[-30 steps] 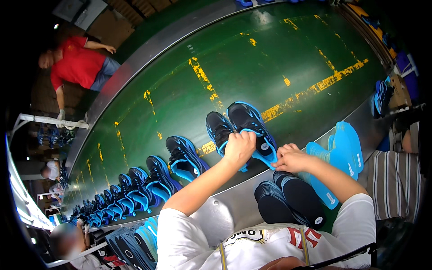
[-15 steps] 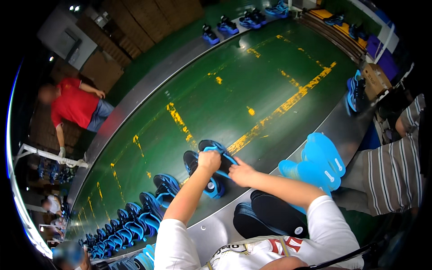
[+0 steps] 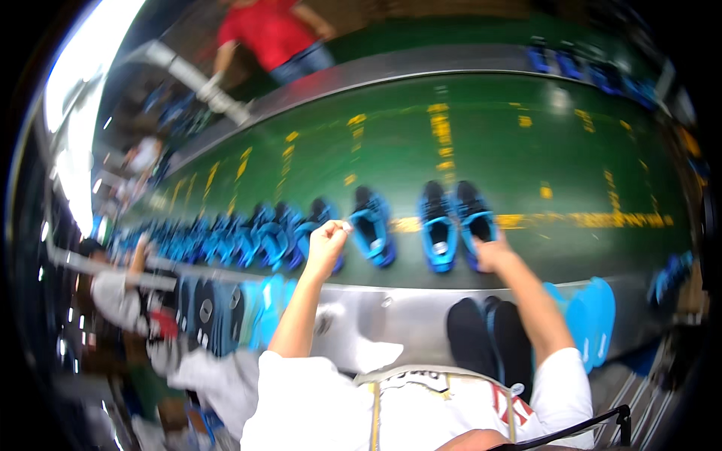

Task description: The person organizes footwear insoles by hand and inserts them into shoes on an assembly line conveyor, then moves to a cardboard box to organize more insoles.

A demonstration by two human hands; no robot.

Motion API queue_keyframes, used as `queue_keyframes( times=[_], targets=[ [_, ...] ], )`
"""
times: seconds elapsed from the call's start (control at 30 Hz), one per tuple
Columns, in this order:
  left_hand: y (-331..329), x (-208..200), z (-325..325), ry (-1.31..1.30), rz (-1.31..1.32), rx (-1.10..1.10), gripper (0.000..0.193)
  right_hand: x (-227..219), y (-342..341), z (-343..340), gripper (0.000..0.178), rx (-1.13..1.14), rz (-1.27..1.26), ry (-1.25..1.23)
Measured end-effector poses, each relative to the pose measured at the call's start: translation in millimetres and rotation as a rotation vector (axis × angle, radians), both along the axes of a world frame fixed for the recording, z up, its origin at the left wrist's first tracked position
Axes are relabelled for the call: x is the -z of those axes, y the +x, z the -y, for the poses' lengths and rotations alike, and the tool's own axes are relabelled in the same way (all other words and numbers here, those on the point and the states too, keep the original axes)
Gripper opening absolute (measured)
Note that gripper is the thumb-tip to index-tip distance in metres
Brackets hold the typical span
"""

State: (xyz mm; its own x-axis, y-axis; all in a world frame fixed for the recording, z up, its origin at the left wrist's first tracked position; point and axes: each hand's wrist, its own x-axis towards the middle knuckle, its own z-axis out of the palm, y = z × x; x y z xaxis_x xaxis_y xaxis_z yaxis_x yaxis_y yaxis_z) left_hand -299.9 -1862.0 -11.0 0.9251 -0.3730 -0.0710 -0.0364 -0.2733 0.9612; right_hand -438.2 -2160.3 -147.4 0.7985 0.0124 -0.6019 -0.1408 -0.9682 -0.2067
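A black-and-blue sports shoe (image 3: 471, 203) stands on the green belt, its toe pointing away from me. My right hand (image 3: 490, 254) is at its heel, the fingers wrapped over the collar and partly hidden in the opening. Just left of it stands a matching shoe (image 3: 437, 229), and farther left another shoe (image 3: 370, 225) sits alone. My left hand (image 3: 329, 244) is raised beside that one, closed in a pinch; motion blur hides what its fingertips hold, if anything. Black insoles (image 3: 492, 338) lie on the metal ledge (image 3: 350, 319) close to my body.
Light blue insoles (image 3: 590, 319) are stacked right of my right forearm. Several more shoes (image 3: 256, 233) line the belt (image 3: 496, 165) to the left. A co-worker (image 3: 124, 293) sits at the left, and a person in a red shirt (image 3: 267, 34) stands across the belt.
My left hand has come off the shoe and moved left. The shoe now stands beside its match, with my right hand still at its heel. The view has turned left.
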Motion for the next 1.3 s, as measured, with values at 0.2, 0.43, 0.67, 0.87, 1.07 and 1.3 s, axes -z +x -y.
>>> queue_keyframes(
  times=[0.2,0.43,0.67,0.87,1.07,1.3],
  targets=[
    [-62.9,6.4,-172.0,-0.097,-0.006,-0.399,0.017,-17.7,-4.0,6.9,0.073,0.064,0.004,-0.015],
    [-82.9,60.6,-190.9,0.519,0.672,-0.300,0.006,-48.1,-4.6,-27.8,0.072,0.199,0.105,-0.068],
    [-94.4,72.9,-198.1,0.706,0.690,0.062,0.014,-99.7,-12.4,-87.5,0.041,0.337,0.720,0.216],
    [-93.2,75.1,-205.9,0.557,0.817,0.101,0.018,-125.6,-25.5,-226.0,0.043,0.107,0.635,0.334],
    [-94.2,86.2,-195.9,0.322,0.593,0.016,0.026,-45.4,-16.3,-334.0,0.082,0.000,0.353,0.585],
    [-97.1,77.4,-182.4,0.377,0.714,-0.077,0.034,31.1,7.5,-365.7,0.070,0.099,0.473,0.729]
  ],
)
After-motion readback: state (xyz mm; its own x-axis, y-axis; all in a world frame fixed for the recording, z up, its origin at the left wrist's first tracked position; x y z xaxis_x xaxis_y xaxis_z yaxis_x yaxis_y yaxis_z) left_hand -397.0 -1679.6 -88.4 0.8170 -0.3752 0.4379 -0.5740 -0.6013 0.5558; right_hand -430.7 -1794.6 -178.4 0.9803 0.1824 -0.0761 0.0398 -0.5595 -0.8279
